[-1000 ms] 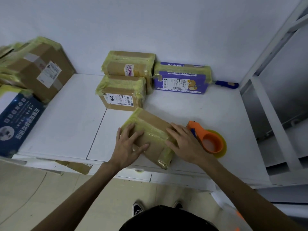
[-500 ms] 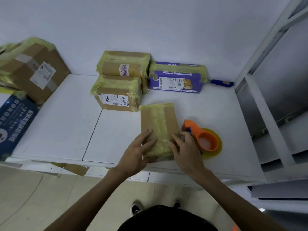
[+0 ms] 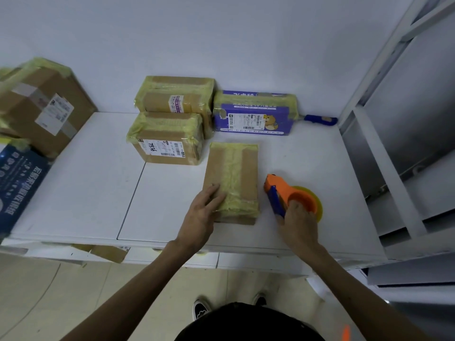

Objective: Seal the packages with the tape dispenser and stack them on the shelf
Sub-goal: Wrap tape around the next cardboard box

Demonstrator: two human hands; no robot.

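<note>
- brown flat package (image 3: 231, 180) lies lengthwise near the front edge of the white table (image 3: 86, 180). a yellowish tape band runs down its middle.
- left hand (image 3: 202, 212) rests on the package's 7 o'clock corner, fingers straight, pressing down. it grips nothing.
- right hand (image 3: 298, 222) has its fingers curled on the orange tape dispenser (image 3: 290, 196). the dispenser sits on the table just beside the package, at its 3 o'clock.
- step in hand, by judgement: taking up the dispenser to lay a further strip on this package. stacking is not yet done.
- next move calls for lifting the dispenser, seating its front end on an untaped edge, then drawing it along with the left hand pinning the package against sliding.
- at 11 o'clock of the package: a front taped carton (image 3: 170, 139), with a rear taped carton (image 3: 177, 97) behind it at the wall.
- at 1 o'clock: a purple box (image 3: 256, 114).
- at 9 o'clock, table's far end: a large carton (image 3: 41, 104) and a dark blue box (image 3: 17, 178).
- at 3 o'clock: a grey metal shelf frame (image 3: 384, 143).
</note>
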